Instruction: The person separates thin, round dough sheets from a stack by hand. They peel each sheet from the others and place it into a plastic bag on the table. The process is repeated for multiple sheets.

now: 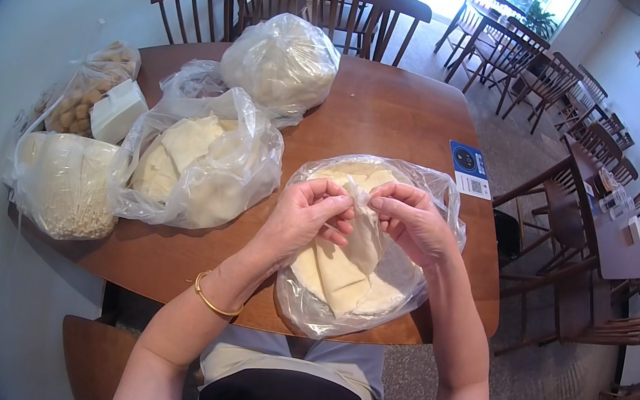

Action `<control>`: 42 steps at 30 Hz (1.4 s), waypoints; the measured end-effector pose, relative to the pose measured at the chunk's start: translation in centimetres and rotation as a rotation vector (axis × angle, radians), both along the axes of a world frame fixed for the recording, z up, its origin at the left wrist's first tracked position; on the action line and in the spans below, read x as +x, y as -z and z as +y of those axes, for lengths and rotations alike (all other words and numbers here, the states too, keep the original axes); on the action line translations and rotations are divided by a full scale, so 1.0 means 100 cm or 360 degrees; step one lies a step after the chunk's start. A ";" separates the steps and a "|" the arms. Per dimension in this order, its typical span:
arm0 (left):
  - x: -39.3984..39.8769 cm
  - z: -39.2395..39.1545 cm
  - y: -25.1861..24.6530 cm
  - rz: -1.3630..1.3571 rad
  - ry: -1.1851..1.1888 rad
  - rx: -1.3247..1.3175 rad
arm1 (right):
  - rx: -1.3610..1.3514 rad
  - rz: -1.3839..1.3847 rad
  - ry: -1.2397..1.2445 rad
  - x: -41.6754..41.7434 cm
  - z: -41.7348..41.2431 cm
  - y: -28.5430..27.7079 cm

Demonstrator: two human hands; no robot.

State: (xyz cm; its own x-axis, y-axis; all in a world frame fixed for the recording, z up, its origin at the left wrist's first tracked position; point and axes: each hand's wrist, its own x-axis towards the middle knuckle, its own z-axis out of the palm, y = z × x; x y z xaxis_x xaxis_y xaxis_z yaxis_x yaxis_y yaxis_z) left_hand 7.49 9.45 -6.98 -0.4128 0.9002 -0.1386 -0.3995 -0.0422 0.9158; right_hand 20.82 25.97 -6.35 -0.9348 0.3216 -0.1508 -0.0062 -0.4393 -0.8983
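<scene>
Both my hands are raised over a clear plastic bag (302, 310) spread on the table, with pale yellow, thin sheets (391, 286) of what looks like tofu skin on it. Between them hangs one loosely folded sheet (348, 261), its upper edge pinched. My left hand (311, 214) grips that edge with thumb and forefinger, the other fingers curled. On the other side, my right hand (414, 221) pinches the same edge a short way off. The sheet's lower end rests over the pile, and part of the pile is hidden by my hands.
Left on the wooden table (383, 116) stand an open bag of similar sheets (190, 145), a bagged bunch of enoki mushrooms (70, 192), bagged brown balls (79, 112) and a white box (119, 110). Behind is a tied, full bag (281, 65). A printed card (470, 169) lies at the right edge.
</scene>
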 end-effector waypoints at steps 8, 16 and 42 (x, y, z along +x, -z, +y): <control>-0.001 0.000 0.000 0.0129 -0.0022 -0.0062 | 0.0033 -0.0025 -0.0018 -0.001 -0.003 0.000; 0.000 0.001 0.005 0.0290 -0.0028 -0.0082 | 0.0266 -0.0157 0.0025 -0.006 -0.012 0.001; -0.005 -0.001 0.000 0.0135 0.0003 -0.0200 | 0.0339 -0.0145 0.0103 -0.006 -0.010 0.011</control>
